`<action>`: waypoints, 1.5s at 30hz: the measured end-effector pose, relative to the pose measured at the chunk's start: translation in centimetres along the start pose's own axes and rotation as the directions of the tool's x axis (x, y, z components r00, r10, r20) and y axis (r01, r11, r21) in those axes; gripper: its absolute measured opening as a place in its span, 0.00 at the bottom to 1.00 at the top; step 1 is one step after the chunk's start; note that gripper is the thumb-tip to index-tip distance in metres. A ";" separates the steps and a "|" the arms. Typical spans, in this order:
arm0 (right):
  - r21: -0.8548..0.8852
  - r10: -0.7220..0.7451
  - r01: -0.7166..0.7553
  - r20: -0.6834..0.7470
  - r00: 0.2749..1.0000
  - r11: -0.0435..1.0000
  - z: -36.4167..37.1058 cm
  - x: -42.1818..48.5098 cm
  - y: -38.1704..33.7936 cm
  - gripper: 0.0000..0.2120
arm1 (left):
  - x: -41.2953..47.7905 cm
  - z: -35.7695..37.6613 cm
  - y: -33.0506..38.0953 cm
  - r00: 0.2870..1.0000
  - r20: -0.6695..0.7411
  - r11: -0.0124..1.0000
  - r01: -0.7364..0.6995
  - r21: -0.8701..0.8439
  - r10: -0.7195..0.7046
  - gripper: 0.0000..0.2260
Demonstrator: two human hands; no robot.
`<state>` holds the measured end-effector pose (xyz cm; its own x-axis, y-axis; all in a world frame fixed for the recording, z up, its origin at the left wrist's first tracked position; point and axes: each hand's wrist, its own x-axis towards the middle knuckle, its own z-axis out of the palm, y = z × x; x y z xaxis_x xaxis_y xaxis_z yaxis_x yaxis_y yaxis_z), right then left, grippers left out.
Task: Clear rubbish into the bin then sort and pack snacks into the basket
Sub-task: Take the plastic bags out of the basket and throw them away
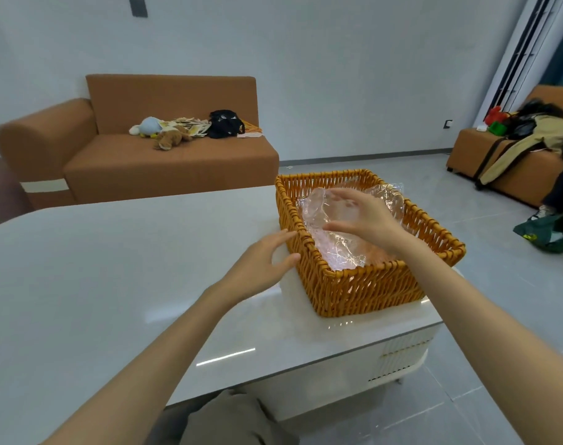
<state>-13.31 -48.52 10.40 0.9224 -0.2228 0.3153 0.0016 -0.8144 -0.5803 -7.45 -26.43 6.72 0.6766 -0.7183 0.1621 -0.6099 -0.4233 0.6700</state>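
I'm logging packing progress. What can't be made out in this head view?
- Inside the basket: head view; crinkled clear plastic and the right hand cover the contents.
- The bin: outside the frame.
- Whether the right hand touches the clear plastic: unclear from this angle.
- Pile on the far sofa: too small to identify.

hands 2: left hand (pixel 257 268), right hand (pixel 366 220) | basket (pixel 363 284) 1, 3 o'clock | clear plastic sheet (pixel 318 207) 1 | table (pixel 113 268) 1 | sofas 2: 10 o'clock sofa (pixel 164 162), 2 o'clock sofa (pixel 514 175) | soft toys 2: blue toy (pixel 150 125), brown toy (pixel 172 138) | black bag (pixel 224 123) 1
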 end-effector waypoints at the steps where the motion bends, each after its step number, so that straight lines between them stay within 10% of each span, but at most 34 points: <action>1: 0.011 -0.031 0.031 -0.026 0.999 0.999 -0.2 -0.4 -1.2 0.37 | -0.6 -1.0 0.3 0.998 -0.052 0.998 0.031 -0.052 -0.033 0.22; 5: -0.014 -0.166 0.166 -0.014 0.986 0.986 0.3 -2.4 -6.2 0.36 | -3.7 -5.7 2.0 0.973 -0.130 0.917 0.129 -0.378 -0.191 0.22; 19: -0.058 -0.529 0.544 0.168 0.832 0.837 11.2 -8.8 -19.7 0.35 | -21.4 -12.5 -3.7 0.889 -0.247 0.855 0.244 -0.457 -0.386 0.13; 27: 0.475 -0.396 0.172 0.427 0.813 0.863 16.6 -10.6 -25.0 0.26 | -32.9 -14.0 -9.0 0.821 -0.289 0.733 0.211 -0.647 -0.492 0.16; 31: 0.465 -0.426 0.192 0.474 0.771 0.865 19.4 -12.1 -28.2 0.23 | -37.5 -14.2 -11.0 0.823 -0.279 0.806 0.315 -0.501 -0.495 0.19; 45: 0.344 -0.504 0.425 0.786 0.359 0.837 33.1 -19.5 -33.9 0.26 | -49.6 -10.9 -18.7 0.722 -0.326 0.789 0.520 -0.327 -0.610 0.40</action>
<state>-18.58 1.23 -0.94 0.6334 0.7516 -0.1841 0.5261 -0.5927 -0.6099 -25.16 23.13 -5.96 0.9952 -0.0802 -0.0559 0.0053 -0.5265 0.8502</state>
